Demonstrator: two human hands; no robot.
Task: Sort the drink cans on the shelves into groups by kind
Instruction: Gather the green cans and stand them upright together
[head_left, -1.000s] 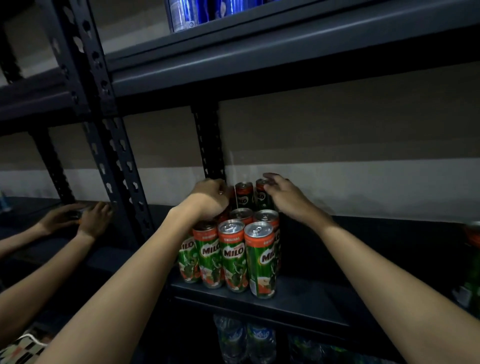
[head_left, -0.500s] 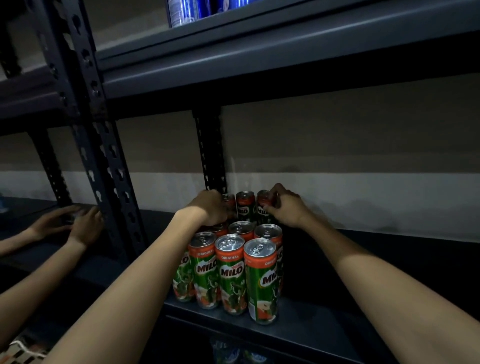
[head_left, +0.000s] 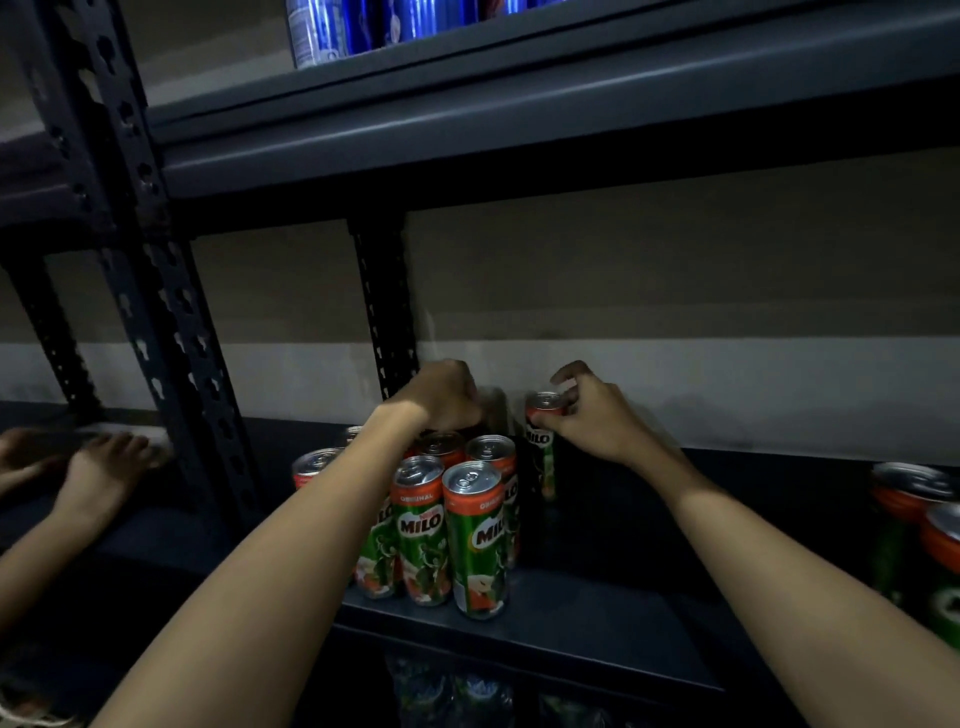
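Several green-and-red Milo cans (head_left: 475, 540) stand bunched together on the dark middle shelf (head_left: 571, 618). My left hand (head_left: 441, 397) reaches over the bunch to its back row, fingers curled down around something that the hand hides. My right hand (head_left: 592, 418) grips the top of one Milo can (head_left: 541, 441), which stands a little apart to the right of the bunch, near the back wall.
Blue cans (head_left: 332, 28) stand on the shelf above. More Milo cans (head_left: 930, 525) are at the right edge. Another person's hands (head_left: 98, 467) rest on the neighbouring shelf, left of a perforated upright post (head_left: 171, 332). Bottles (head_left: 457, 691) show on the shelf below.
My right hand has pulled one can from the back row out to the right, apart from the bunch. My left hand stays at the back of the bunch.
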